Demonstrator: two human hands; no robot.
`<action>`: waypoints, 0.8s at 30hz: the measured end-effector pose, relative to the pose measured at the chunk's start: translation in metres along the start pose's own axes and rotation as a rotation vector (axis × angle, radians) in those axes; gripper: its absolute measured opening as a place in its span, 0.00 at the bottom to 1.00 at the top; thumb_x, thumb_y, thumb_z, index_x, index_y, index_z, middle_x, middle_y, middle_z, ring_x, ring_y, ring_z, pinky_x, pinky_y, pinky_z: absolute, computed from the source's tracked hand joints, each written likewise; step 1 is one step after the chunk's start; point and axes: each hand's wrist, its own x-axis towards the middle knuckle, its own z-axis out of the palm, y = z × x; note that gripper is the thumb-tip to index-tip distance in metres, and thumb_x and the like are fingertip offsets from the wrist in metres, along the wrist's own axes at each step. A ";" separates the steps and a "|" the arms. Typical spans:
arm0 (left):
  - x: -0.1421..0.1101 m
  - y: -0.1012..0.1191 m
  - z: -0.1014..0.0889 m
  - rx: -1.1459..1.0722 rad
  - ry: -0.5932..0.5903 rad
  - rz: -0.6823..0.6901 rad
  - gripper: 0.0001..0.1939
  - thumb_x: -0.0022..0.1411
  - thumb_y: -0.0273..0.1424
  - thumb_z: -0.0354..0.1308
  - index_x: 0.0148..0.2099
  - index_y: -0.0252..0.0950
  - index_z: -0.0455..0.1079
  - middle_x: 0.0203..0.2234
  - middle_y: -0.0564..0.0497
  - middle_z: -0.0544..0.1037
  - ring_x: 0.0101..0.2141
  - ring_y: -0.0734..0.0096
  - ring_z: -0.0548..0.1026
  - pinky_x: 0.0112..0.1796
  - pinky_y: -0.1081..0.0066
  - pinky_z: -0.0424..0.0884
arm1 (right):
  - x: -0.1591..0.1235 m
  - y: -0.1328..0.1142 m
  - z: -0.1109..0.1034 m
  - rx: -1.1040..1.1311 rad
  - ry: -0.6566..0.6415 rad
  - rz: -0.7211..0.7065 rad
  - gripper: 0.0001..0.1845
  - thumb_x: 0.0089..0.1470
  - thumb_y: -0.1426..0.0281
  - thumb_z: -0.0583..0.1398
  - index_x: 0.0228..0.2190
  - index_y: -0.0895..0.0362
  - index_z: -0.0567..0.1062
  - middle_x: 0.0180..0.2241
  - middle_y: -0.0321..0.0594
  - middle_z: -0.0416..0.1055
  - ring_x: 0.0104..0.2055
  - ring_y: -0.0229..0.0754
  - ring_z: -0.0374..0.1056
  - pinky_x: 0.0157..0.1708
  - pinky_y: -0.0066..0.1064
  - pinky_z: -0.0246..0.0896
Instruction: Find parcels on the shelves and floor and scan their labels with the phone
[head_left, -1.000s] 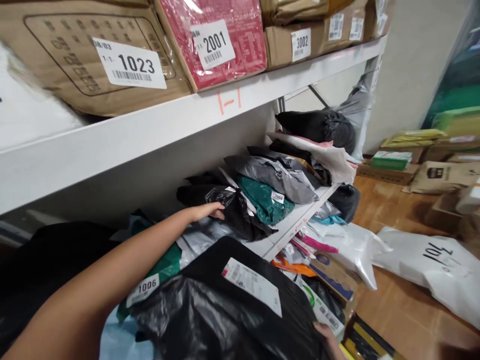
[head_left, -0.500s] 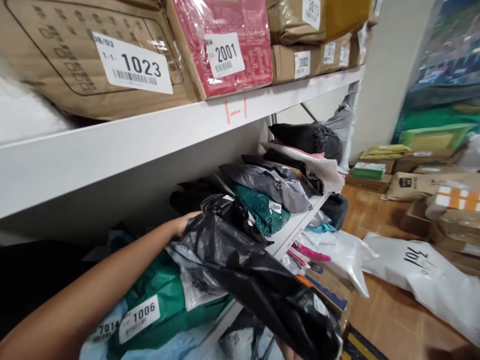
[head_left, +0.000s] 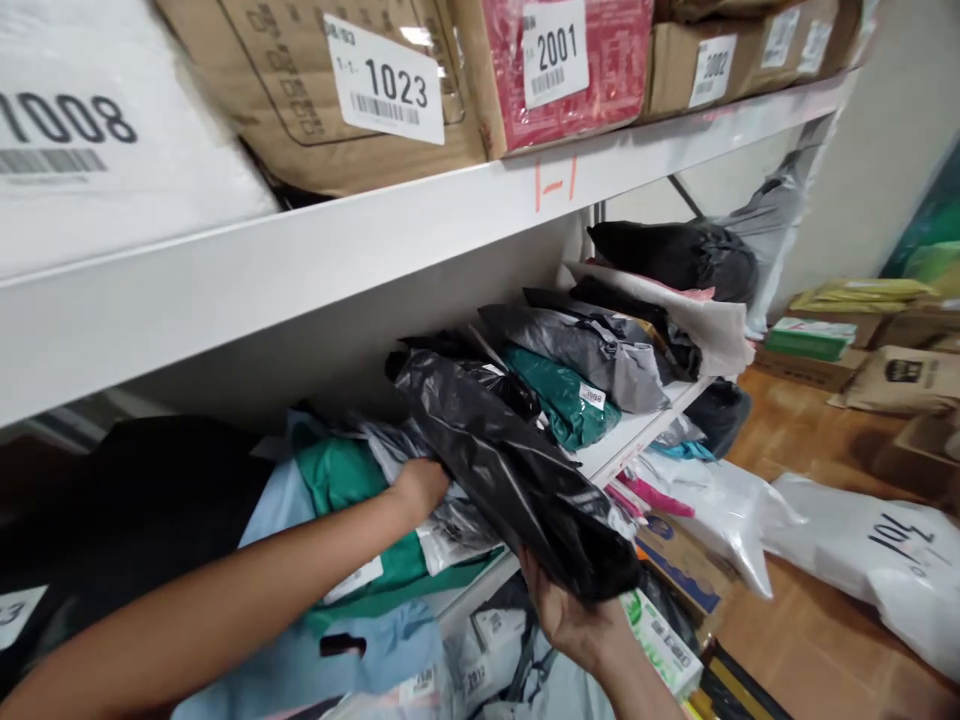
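A long black plastic parcel bag (head_left: pixel 510 460) lies slanted across the middle shelf (head_left: pixel 637 436), its far end among the other parcels. My right hand (head_left: pixel 574 620) holds its near end from below, fingers curled under it. My left hand (head_left: pixel 421 485) reaches in from the left and presses against the bag's underside, its fingers hidden behind the plastic. Beneath the bag lie a green parcel (head_left: pixel 352 480) and a grey plastic one (head_left: pixel 457 520).
Grey, green and black bagged parcels (head_left: pixel 577 375) are stacked further along the shelf. Labelled boxes 1023 (head_left: pixel 330 90) and 2001 (head_left: pixel 570 60) stand on the shelf above. White bags (head_left: pixel 877 550) and cardboard boxes (head_left: pixel 892 375) lie on the wooden floor to the right.
The black bag has been pushed further into the shelf, its far end now among the stacked parcels. My right hand has come into view under its near end. The camera shifted left.
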 end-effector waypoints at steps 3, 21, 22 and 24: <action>-0.007 0.018 0.001 0.056 -0.001 0.035 0.16 0.56 0.19 0.49 0.35 0.34 0.79 0.33 0.36 0.80 0.39 0.49 0.77 0.39 0.57 0.70 | 0.006 0.009 0.051 0.142 -0.024 0.036 0.18 0.53 0.56 0.58 0.35 0.57 0.76 0.33 0.46 0.79 0.39 0.46 0.76 0.32 0.35 0.73; -0.115 0.053 0.011 0.126 0.436 0.126 0.18 0.56 0.36 0.60 0.49 0.41 0.74 0.43 0.42 0.76 0.47 0.50 0.70 0.48 0.55 0.67 | 0.012 0.006 -0.045 0.009 0.030 0.037 0.13 0.51 0.66 0.65 0.32 0.64 0.73 0.29 0.50 0.77 0.26 0.42 0.75 0.24 0.27 0.72; -0.119 0.052 0.012 0.101 0.469 0.131 0.15 0.58 0.36 0.59 0.48 0.42 0.74 0.43 0.44 0.76 0.47 0.52 0.71 0.48 0.56 0.68 | 0.008 0.005 -0.072 0.029 0.092 -0.010 0.12 0.51 0.66 0.65 0.30 0.64 0.72 0.27 0.48 0.77 0.25 0.40 0.74 0.22 0.25 0.71; -0.128 0.053 0.004 0.035 0.605 0.117 0.13 0.61 0.38 0.55 0.46 0.41 0.73 0.42 0.44 0.75 0.46 0.54 0.71 0.46 0.57 0.69 | -0.001 0.005 -0.128 0.089 0.247 -0.102 0.12 0.55 0.65 0.62 0.27 0.61 0.71 0.23 0.42 0.74 0.23 0.36 0.72 0.22 0.21 0.69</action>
